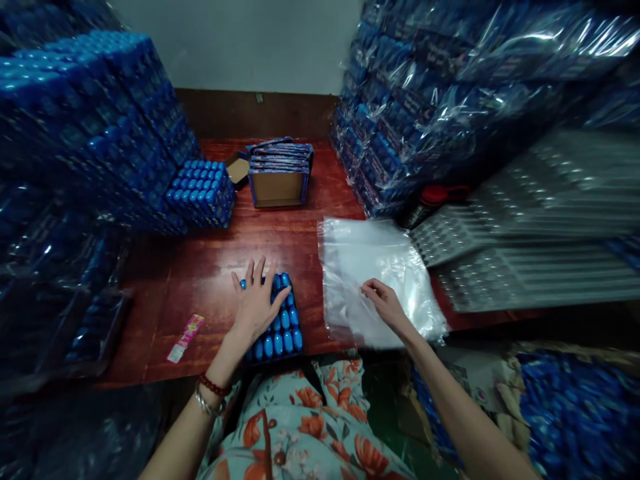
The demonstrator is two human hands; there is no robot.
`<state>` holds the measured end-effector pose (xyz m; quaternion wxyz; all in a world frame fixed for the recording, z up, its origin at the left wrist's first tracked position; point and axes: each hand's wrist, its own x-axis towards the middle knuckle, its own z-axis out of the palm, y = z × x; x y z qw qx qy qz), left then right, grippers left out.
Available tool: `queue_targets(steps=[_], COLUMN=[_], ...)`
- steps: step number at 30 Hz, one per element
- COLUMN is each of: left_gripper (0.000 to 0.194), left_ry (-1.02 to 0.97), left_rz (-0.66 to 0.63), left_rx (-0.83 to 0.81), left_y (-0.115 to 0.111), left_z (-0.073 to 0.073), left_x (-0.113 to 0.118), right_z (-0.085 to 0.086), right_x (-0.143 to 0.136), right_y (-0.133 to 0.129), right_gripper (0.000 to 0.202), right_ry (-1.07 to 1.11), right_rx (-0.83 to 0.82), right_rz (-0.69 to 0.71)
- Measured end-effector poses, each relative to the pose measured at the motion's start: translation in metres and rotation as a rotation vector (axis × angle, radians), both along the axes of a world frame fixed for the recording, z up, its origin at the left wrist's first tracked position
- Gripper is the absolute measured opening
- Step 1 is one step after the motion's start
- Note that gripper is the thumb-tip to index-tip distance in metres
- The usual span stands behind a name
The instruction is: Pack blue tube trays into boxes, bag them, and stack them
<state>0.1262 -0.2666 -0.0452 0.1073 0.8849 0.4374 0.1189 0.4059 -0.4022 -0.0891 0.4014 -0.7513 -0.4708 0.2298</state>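
My left hand [256,300] lies with fingers spread over a box of glossy blue egg-shaped pieces [287,320] near the table's front edge. The palm and fingers hide the box's left and far parts. To the right is a stack of clear plastic bags [350,253], lying flat. Over these bags my right hand [384,301] is closed in a pinch, thumb against fingers. Whether a bag's film is caught between the fingertips cannot be made out.
Flattened printed cartons [280,160] stand at the table's back. Blue packs [200,190] pile up at left, with film-wrapped stacks [390,133] at right. Grey moulded trays [500,273] overhang the right side. A small pink packet [185,338] lies at front left.
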Motion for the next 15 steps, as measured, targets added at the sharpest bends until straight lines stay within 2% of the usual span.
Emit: queue_targets(steps=[4, 7, 9, 10, 12, 14, 15], left_gripper=[0.054, 0.078, 0.092, 0.092, 0.078, 0.063, 0.063], left_ry=[-0.115, -0.147, -0.130, -0.110, -0.016, 0.125, 0.183], left_rz=[-0.238, -0.423, -0.482, -0.483, -0.483, -0.526, -0.559], left_rx=[0.039, 0.014, -0.032, -0.053, -0.083, -0.069, -0.041], left_y=[-0.010, -0.024, -0.034, -0.037, -0.041, -0.041, -0.040], left_z=[0.018, 0.034, 0.041, 0.044, 0.046, 0.046, 0.045], left_x=[0.012, 0.038, 0.058, 0.067, 0.079, 0.082, 0.081], right_z=[0.023, 0.045, 0.060, 0.067, 0.076, 0.078, 0.077], right_x=[-0.012, -0.032, -0.046, -0.052, -0.061, -0.063, -0.062], right_y=[0.000, 0.005, 0.009, 0.011, 0.012, 0.012, 0.012], right_gripper=[0.033, 0.028, 0.024, 0.023, 0.023, 0.024, 0.025], right_ry=[-0.130, -0.364, -0.616, -0.734, -0.881, -0.867, -0.813], right_rx=[0.023, 0.049, 0.024, 0.010, 0.007, 0.025, 0.028], right_rz=[0.099, 0.207, 0.275, 0.311, 0.354, 0.353, 0.334])
